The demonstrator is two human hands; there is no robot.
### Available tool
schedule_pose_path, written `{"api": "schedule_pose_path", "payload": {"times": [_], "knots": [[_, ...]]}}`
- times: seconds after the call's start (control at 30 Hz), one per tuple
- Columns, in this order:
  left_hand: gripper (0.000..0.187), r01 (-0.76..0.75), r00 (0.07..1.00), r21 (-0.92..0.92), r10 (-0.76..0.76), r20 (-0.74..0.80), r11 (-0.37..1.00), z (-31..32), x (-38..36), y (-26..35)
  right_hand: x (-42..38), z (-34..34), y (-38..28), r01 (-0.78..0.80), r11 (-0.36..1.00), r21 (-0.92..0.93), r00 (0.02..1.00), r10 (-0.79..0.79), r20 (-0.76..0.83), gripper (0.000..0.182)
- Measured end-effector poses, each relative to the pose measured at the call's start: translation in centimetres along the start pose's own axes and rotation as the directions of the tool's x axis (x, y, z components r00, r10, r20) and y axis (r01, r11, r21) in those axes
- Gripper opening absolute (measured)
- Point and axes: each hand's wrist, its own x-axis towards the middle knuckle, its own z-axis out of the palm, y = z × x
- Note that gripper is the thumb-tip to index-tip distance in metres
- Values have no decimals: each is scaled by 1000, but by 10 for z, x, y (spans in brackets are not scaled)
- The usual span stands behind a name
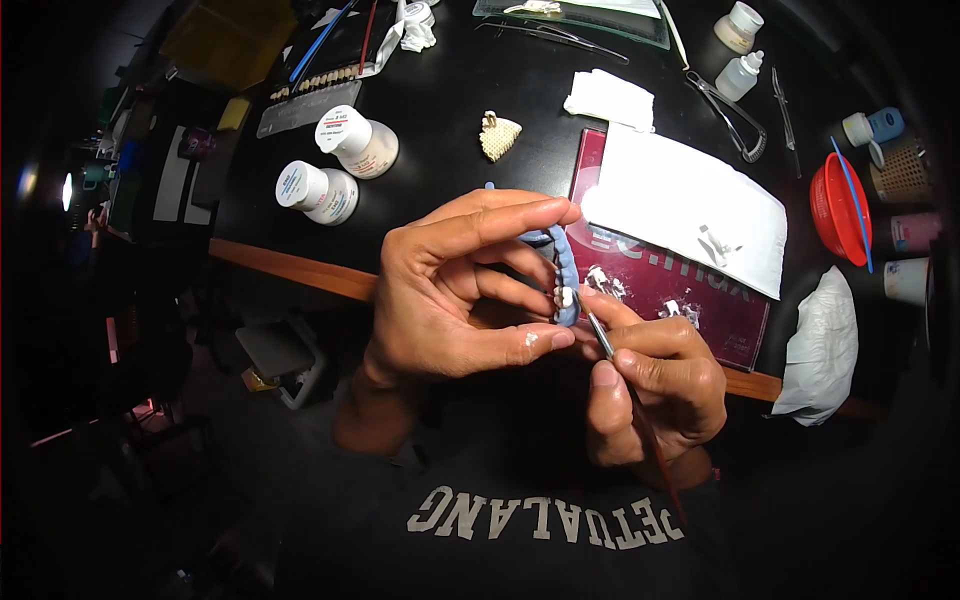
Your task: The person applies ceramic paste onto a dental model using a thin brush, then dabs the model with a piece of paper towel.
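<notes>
Pinching a blue dental model [566, 290] between thumb and forefinger, left hand [455, 290] closed around it, near the table's front edge [300, 268]. Just right, right hand [655, 385] gripping a thin brush [625, 385] tight, tip touching the model's white teeth [564, 296]. Far left, two white jars [335, 165] lying on the black table.

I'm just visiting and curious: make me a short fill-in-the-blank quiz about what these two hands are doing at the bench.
1. The left hand holds a dental model coloured ____.
2. The right hand holds a fine ____ whose tip meets the white teeth on the model.
3. Two white-capped bottles lie on the ____ benchtop.
4. The bowl at the right is coloured ____.

Missing words: blue; brush; black; red.
</notes>
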Motion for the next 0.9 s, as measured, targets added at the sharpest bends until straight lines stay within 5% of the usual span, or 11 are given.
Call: {"api": "schedule_pose_path", "payload": {"times": [0.9], "knots": [[76, 13, 999, -14, -14, -35, 1000, -1, -1, -1, 1, 0, -3, 54, 988, -148, 997, -45, 62, 19]]}}
